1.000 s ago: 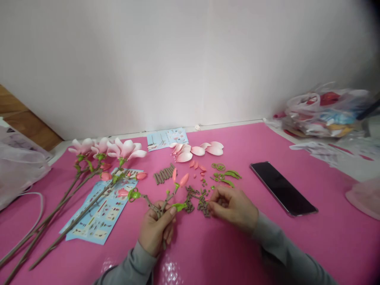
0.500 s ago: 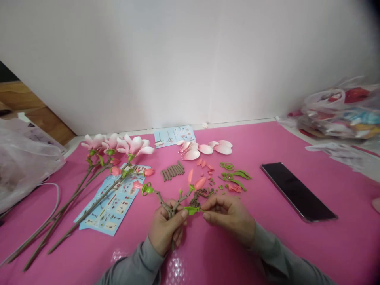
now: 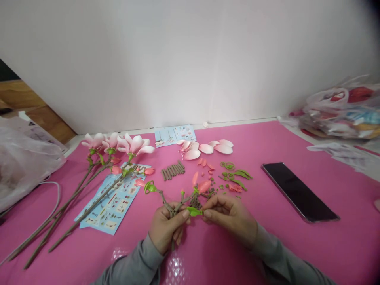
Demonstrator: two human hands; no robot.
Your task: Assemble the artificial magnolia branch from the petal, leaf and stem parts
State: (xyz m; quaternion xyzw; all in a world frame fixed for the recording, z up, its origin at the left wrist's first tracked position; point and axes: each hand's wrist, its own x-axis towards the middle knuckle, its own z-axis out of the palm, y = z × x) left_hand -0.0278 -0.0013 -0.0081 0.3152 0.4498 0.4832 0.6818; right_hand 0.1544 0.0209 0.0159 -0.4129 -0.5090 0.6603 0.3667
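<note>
My left hand (image 3: pixel 168 227) is closed round a brown toy flower branch (image 3: pixel 161 196). The branch forks upward; one arm ends in a green ring-shaped piece (image 3: pixel 151 187) with a pink tip, the other carries coral-pink petals (image 3: pixel 204 186). Between my hands is a green leaf piece (image 3: pixel 194 211), its left end by my left thumb. The fingertips of my right hand (image 3: pixel 230 217) pinch the leaf's right end. Just beyond lie small loose brown pieces (image 3: pixel 196 204), partly hidden by the branch and my fingers.
Three finished magnolia stems (image 3: pixel 86 206) lie at left across blue instruction sheets (image 3: pixel 113 208). Behind my hands are brown stick pieces (image 3: pixel 173 171), pale pink petals (image 3: pixel 206 148) and loose green parts (image 3: pixel 242 174). A phone (image 3: pixel 299 192) lies right; plastic bags (image 3: pixel 335 111) sit beyond.
The branch has tilted slightly, its pink petals shifting a little to the right. The green leaf piece stays between my hands, and my right fingertips have closed in slightly on its end.
</note>
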